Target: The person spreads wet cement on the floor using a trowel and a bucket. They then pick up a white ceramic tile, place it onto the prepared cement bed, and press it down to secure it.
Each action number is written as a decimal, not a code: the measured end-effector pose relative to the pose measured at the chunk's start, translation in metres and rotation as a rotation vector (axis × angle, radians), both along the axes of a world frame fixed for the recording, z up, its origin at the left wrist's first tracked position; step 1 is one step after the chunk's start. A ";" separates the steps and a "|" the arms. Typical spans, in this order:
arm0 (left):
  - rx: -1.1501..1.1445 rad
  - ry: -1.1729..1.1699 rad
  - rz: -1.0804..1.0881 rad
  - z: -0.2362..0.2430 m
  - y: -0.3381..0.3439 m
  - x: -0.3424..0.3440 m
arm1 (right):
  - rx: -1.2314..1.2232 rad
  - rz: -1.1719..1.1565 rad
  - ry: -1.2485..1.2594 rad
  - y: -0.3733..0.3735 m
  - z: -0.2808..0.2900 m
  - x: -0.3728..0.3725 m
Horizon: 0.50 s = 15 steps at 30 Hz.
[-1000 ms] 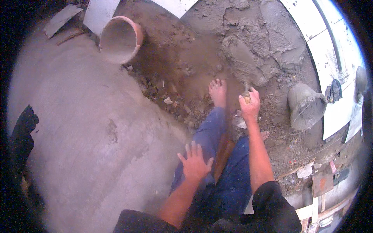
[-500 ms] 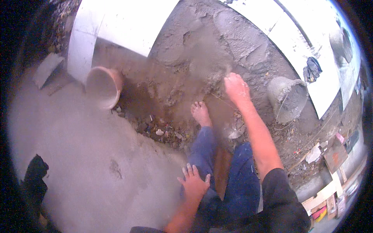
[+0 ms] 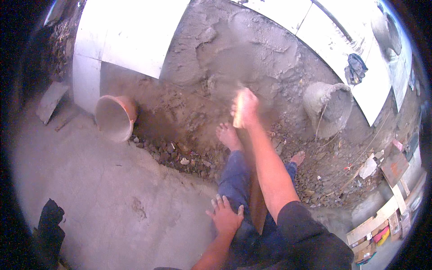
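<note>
My right hand (image 3: 246,108) is closed round a tool with a pale wooden handle (image 3: 239,109), smeared by motion. Its working end cannot be made out. Just beyond it spreads rough wet grey mortar (image 3: 252,49), with lumps and ridges on its surface. My left hand (image 3: 226,216) lies on my left knee, fingers spread and holding nothing. Below the right hand, my bare left foot (image 3: 229,137) stands at the mortar's near side. To the right, a mortar-coated bucket (image 3: 317,108) with a wire handle lies tilted, its mouth facing right.
An orange bucket (image 3: 130,110) lies tipped at the left, beside white panels (image 3: 130,36). More white sheets (image 3: 324,45) lie at the right, with a dark glove (image 3: 355,69) on them. Rubble (image 3: 180,157) edges the concrete slab (image 3: 99,189). Wood scraps (image 3: 382,216) sit lower right.
My right hand has swung left and nearer to me, bringing the wooden handle into sight. The left hand stays on the knee. The whole view has shifted slightly.
</note>
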<state>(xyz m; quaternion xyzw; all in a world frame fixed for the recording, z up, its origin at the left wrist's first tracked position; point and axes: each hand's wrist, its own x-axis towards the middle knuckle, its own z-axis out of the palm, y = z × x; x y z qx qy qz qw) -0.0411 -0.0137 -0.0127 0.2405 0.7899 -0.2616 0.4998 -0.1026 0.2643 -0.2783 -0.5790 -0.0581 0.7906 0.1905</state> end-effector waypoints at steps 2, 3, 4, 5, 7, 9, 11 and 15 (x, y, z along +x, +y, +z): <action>-0.037 0.043 0.009 0.008 -0.006 0.000 | 0.264 0.503 -0.199 -0.005 0.024 -0.041; -0.003 0.024 -0.020 0.005 -0.001 0.004 | 0.716 0.764 -0.507 0.006 -0.003 -0.011; 0.033 0.000 -0.050 0.001 0.005 0.009 | 1.154 1.027 -0.837 0.017 -0.027 0.030; -0.002 0.052 -0.026 0.005 -0.006 0.005 | 0.976 1.035 -0.817 0.001 0.002 0.021; -0.014 0.092 0.007 0.008 -0.009 0.002 | 0.760 1.024 -0.833 -0.007 0.042 0.047; -0.017 0.060 0.007 0.012 -0.003 0.009 | 0.667 1.027 -0.837 -0.009 0.054 0.097; -0.033 0.041 0.014 0.009 -0.001 0.012 | 0.668 1.011 -0.793 -0.008 0.087 0.126; -0.039 0.058 -0.001 0.007 -0.003 0.019 | 0.647 0.938 -0.810 -0.014 0.188 0.183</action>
